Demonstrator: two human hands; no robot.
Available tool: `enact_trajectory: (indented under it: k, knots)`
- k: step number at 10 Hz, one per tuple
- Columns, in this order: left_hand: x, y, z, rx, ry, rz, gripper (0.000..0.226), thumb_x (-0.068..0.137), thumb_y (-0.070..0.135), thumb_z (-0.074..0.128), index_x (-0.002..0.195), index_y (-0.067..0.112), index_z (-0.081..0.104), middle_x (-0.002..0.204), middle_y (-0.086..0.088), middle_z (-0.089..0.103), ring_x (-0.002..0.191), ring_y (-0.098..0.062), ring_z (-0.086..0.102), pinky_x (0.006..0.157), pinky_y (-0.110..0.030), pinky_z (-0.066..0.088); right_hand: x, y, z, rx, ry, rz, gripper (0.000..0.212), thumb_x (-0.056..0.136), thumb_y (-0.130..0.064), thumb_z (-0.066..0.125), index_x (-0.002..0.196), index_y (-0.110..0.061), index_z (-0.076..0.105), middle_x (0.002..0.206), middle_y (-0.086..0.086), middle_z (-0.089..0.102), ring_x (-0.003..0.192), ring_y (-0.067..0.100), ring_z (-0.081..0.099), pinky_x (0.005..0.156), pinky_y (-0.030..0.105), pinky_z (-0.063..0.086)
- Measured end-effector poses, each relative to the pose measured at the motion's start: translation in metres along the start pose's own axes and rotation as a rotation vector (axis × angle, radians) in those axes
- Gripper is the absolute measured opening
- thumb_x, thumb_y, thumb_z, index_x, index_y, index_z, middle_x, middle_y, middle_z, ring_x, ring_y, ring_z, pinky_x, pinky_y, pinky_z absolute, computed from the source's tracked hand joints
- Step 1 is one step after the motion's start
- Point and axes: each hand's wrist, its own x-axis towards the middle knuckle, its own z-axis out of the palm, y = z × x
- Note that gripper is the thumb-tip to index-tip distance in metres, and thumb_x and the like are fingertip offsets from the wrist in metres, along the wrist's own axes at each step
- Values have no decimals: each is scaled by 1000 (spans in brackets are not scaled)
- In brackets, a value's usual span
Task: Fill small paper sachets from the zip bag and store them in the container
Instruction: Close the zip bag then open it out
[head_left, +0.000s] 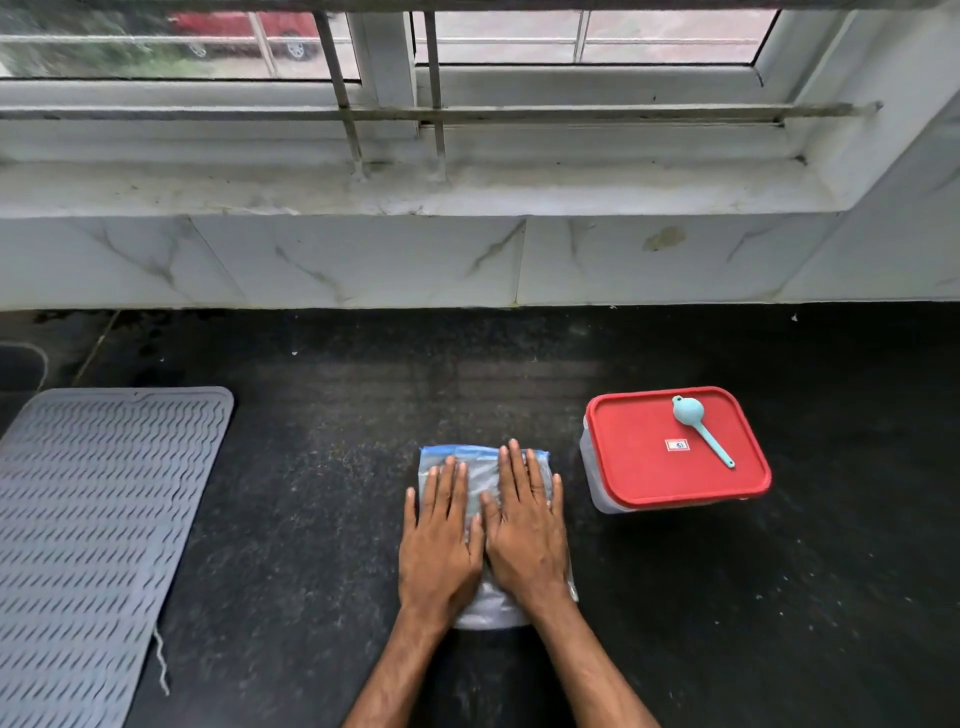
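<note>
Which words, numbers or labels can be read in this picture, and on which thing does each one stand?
"61", as best I can read it: on the small red and white sticker on the red lid of the container; it is blurred, so not certain.
Zip bag under the hands: no print that I can read.
Blue spoon and grey mat: no text.

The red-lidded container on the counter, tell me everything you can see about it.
The container is a rectangular box with rounded corners, with see-through, frosty plastic walls and a red lid shut on top. A small white sticker sits near the lid's middle. A light blue spoon lies on the lid, bowl toward the window, handle pointing near-right. The box stands flat on the black counter, right of the zip bag and apart from it. Neither hand touches it. Its contents cannot be made out.
</note>
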Motion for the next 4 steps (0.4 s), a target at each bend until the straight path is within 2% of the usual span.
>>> enact_trajectory:
  k: [1,2,3,4]
  knots:
    - [7,4,-6,40,-18,6,64,95,42,30,154,18,24,162,3,19,149,-14,18,120,-41,0,7,0,-5,9,-20,12,65,98,-44,25,155,-16,13,163,-2,8,150,14,6,120,43,2]
    - [7,5,-13,62,-66,1,63,96,42,28,153,16,27,161,1,21,148,-17,22,118,-42,-4,7,-3,-13,8,-42,3,67,96,-45,22,155,-13,15,162,1,8,150,16,8,119,42,0]
    - [9,7,-25,119,-38,39,60,100,39,20,148,8,38,157,-4,29,143,-23,36,118,-41,3,10,-2,-27,75,-61,-38,71,94,-50,13,155,-14,8,163,0,-1,149,13,-4,119,37,-9]
    - [19,15,-56,93,83,41,61,100,39,18,149,5,33,157,-7,29,144,-25,34,118,-38,10,14,-12,-62,179,29,-111,73,93,-52,14,155,-13,9,162,-1,-2,149,12,-5,121,36,-5]
